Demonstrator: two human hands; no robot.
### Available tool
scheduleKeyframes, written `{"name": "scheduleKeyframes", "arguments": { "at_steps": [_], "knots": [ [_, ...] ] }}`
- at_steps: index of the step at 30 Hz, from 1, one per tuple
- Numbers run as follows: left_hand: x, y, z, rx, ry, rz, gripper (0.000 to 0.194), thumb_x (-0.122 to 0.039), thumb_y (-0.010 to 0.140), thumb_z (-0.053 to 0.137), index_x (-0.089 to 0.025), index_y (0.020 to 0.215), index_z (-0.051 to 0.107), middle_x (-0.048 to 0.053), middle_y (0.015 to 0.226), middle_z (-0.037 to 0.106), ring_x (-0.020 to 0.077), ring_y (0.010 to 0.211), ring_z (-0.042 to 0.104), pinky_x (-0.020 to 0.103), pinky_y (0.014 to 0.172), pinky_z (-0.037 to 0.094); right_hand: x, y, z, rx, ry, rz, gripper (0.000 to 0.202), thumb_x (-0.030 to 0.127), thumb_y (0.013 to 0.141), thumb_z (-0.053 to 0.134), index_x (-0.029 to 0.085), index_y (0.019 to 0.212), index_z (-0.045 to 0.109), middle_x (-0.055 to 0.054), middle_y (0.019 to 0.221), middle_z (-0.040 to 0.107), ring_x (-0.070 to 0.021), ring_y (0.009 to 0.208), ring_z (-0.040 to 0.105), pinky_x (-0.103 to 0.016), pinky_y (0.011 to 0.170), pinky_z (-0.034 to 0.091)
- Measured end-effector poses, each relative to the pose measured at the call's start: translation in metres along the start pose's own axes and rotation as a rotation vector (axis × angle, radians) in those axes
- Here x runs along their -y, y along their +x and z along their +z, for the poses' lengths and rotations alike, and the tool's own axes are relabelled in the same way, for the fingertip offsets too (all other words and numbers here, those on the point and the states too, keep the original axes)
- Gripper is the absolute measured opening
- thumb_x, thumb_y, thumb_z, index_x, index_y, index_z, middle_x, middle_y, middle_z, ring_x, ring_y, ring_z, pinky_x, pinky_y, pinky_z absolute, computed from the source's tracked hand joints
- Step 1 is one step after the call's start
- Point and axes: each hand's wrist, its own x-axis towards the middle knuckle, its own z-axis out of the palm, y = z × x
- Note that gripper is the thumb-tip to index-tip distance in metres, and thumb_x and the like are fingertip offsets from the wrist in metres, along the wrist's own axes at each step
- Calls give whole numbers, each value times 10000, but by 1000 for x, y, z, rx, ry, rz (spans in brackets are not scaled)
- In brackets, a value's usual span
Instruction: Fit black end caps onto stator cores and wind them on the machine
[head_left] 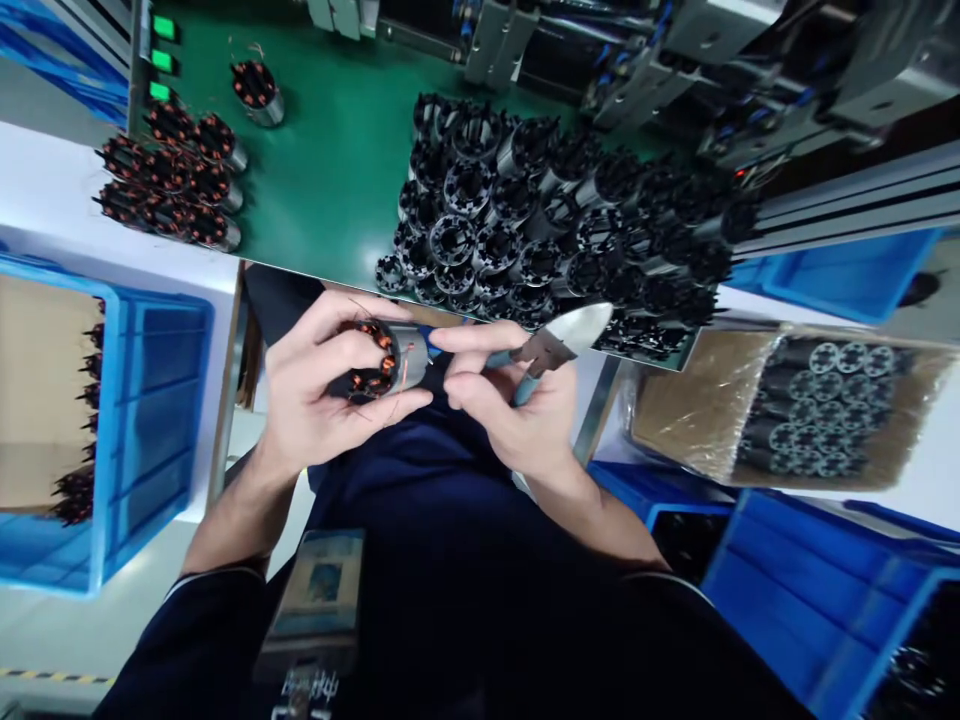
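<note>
My left hand is wrapped round a metal stator with copper windings, held on its side just off the table's front edge. Thin loose wires stick out from it. My right hand is closed on scissors, whose metal end points up and to the right, away from the stator. The right fingertips are beside the stator's right end, near a small blue piece; whether they touch it I cannot tell. More wound stators stand in a group on the green table at the left, with a single one behind them.
Many unwound black cores cover the right half of the green table, below machinery. Blue bins flank both sides. An open carton of cores lies at the right.
</note>
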Motion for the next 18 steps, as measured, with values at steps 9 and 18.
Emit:
{"name": "scheduleKeyframes", "arguments": {
  "at_steps": [9, 18],
  "knots": [
    [-5, -13, -3, 134, 128, -48, 334, -505, 1094, 973, -257, 1038, 756, 96, 1350, 855, 238, 1074, 840, 390, 870, 726, -3, 6, 12, 74, 71, 80, 381, 601, 1093, 948, 226, 1064, 887, 38, 742, 675, -124, 648, 596, -287, 637, 570],
    [6, -15, 0, 110, 237, 29, 281, -398, 1088, 963, -264, 1097, 716, 103, 1450, 834, 287, 1232, 844, 433, 978, 734, 7, 11, -7, 177, 124, 300, 378, 519, 1012, 1047, 208, 973, 835, 45, 798, 660, -105, 692, 547, -267, 674, 485]
  ]
}}
